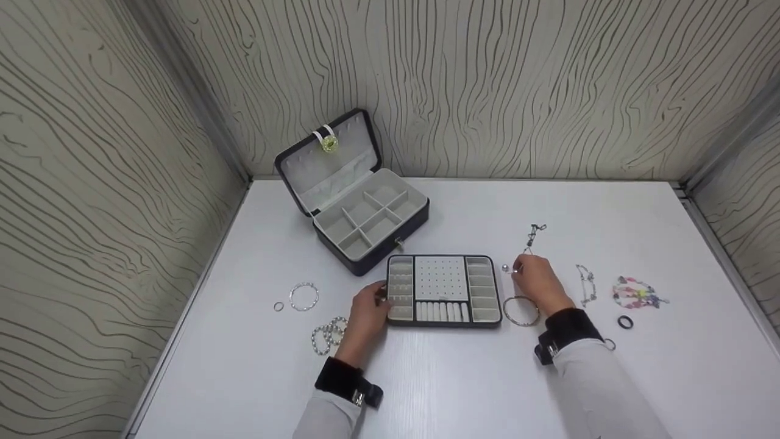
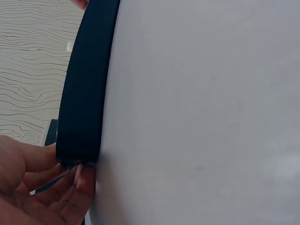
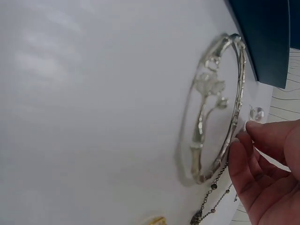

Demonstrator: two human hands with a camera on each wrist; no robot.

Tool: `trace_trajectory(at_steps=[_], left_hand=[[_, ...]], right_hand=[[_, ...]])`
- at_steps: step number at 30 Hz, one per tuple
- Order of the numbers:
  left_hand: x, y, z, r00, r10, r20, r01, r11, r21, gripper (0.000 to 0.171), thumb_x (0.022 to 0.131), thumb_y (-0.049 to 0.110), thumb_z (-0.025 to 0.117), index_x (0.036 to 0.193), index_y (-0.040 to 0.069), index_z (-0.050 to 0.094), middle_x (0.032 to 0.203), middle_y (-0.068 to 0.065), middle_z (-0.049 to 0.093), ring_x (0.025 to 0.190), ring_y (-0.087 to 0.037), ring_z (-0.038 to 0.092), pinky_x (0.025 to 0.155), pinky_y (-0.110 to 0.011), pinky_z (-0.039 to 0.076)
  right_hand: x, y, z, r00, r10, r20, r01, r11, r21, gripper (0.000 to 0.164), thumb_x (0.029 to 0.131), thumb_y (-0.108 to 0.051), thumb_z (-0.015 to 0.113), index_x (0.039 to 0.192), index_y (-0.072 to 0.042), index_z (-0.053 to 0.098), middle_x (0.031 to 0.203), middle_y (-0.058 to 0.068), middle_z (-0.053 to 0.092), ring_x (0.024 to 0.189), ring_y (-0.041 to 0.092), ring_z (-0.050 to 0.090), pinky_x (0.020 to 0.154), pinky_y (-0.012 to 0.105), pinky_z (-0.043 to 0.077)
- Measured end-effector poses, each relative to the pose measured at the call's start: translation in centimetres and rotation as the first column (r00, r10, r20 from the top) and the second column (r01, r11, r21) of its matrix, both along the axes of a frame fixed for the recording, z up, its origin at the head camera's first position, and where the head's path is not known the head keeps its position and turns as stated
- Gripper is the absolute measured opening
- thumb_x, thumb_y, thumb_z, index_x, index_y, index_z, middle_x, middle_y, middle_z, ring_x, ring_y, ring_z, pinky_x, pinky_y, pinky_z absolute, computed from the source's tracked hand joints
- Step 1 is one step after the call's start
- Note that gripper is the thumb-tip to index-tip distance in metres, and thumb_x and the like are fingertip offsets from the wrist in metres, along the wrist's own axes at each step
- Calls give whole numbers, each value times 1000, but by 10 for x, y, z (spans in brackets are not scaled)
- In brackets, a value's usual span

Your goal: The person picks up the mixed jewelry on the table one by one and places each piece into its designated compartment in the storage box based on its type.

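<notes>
We find the compartment tray (image 1: 442, 277) flat on the tabletop (image 1: 451, 390), just right of the left hand's fingers, which grip its end, thumb on one side; in the left wrist view only its dark side wall shows. Across the tray, the thumb and forefinger of the right hand (image 1: 541, 281) nearly meet beside a small shiny piece (image 1: 505, 268); we cannot tell whether they pinch it. Nearer than those fingers lies a bangle (image 3: 209, 85); beyond them, a dark chain (image 1: 532, 238), too fine to make out. The left hand (image 1: 368, 314) partly hides a beaded bracelet (image 1: 328, 332). Well beyond its fingers stands the open box (image 1: 378, 256). Low in the right wrist view, we see a gold-coloured piece (image 3: 158, 221) cut off by the edge.
</notes>
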State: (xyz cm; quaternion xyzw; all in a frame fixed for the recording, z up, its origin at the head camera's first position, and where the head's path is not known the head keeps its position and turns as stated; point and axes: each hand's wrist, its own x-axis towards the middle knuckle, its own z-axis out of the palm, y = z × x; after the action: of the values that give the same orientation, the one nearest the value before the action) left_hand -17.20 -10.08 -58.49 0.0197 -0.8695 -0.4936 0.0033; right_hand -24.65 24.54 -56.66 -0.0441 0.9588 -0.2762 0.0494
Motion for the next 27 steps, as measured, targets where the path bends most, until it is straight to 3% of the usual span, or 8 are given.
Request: trace_trajectory(at_steps=[6,10,14,18,24,27], left_hand=[[-1,1,0,1000,-10,-8,10,1000,5,42,86,-2,65,128,-4,59,108,-14,66,95,-25,61,88,-43,49],[0,1,0,999,-5,35,4,1000,27,44,88,0,64,131,-4,56,110,-13,65,97,-24,61,88,-41,50],[1,0,1,998,4,58,-5,1000,27,47,90,2,64,135,-1,53,111,-12,65,95,-22,60,84,-39,51],[0,-1,1,1000,-4,16,4,1000,-12,48,88,1,65,135,2,54,105,-11,66,90,-22,60,80,-39,51],[-2,-1,-1,1000,-10,3,10,999,-31,48,87,-1,66,134,5,56,101,-9,67,86,-19,60,79,-39,50],[-2,-1,-2,1000,-11,-5,10,1000,-28,48,86,-2,66,133,4,57,100,-9,67,85,-19,59,78,-39,50]], right_hand=[[6,9,7,1000,-29,6,29,1000,-8,12,90,-3,61,95,7,60,86,20,62,82,34,60,74,47,49],[12,10,10,996,-75,39,80,986,-145,13,90,-3,61,97,7,59,84,16,61,72,24,63,64,36,53],[19,3,11,991,-90,95,119,927,-355,18,92,-2,60,106,10,59,92,16,61,74,19,67,64,28,57],[25,-10,11,987,-65,146,130,856,-501,23,92,-2,59,111,12,58,96,17,62,79,20,68,71,29,57],[31,-32,11,962,-29,270,199,752,-629,29,94,-3,56,118,12,57,103,18,60,86,19,67,78,29,56],[33,-42,11,956,-15,292,209,734,-646,29,95,-3,56,119,12,57,107,19,59,87,20,67,79,29,56]])
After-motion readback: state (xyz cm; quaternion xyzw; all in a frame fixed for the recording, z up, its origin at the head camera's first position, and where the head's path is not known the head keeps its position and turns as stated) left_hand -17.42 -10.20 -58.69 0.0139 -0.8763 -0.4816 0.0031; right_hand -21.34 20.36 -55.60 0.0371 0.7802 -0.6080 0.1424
